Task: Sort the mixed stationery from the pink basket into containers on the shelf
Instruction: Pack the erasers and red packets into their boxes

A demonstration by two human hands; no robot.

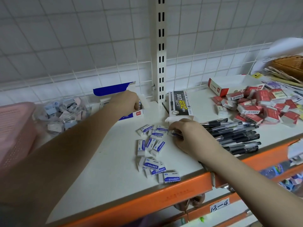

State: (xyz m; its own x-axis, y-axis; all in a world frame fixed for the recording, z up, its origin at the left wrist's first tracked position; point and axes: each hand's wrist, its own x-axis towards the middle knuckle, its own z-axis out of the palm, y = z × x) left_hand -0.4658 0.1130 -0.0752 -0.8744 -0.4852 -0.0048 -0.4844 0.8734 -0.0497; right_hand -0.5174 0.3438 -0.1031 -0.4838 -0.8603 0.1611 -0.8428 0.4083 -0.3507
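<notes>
Several white-and-blue erasers (151, 151) lie loose on the white shelf (101, 171). My left hand (129, 102) reaches into the open blue-and-white eraser box (131, 114) at the back, fingers curled round an eraser at its mouth. My right hand (185, 135) rests on the shelf by the loose erasers and pinches one eraser with a blue label. The pink basket (14, 128) stands at the far left, partly cut off by the frame.
A clear tub of small pastel items (64, 113) stands beside the basket. A black pen box (179, 104) and a heap of black pens (236, 136) lie right of my right hand. Red-and-white erasers (262, 107) pile at the far right. A slotted upright (161, 49) divides the back grid.
</notes>
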